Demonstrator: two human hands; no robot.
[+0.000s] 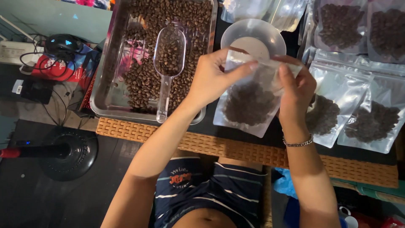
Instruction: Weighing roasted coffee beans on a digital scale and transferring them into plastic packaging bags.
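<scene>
Both hands hold a clear plastic pouch [249, 105] partly filled with coffee beans, above the table's front edge. My left hand [213, 78] pinches the pouch's top strip from the left, thumb along the seal. My right hand [295, 90] grips the same top edge from the right. Behind the pouch sits a clear plastic bowl [253, 36]. To the left, a metal tray [105, 93] holds loose coffee beans with a clear plastic scoop [168, 63] lying in them.
Several filled pouches [358, 114] lie at the right, more at the back right [363, 27]. A woven mat edge [236, 147] runs along the table front. A fan base [67, 154] stands on the floor at left, with cables and a mouse [63, 44] beyond.
</scene>
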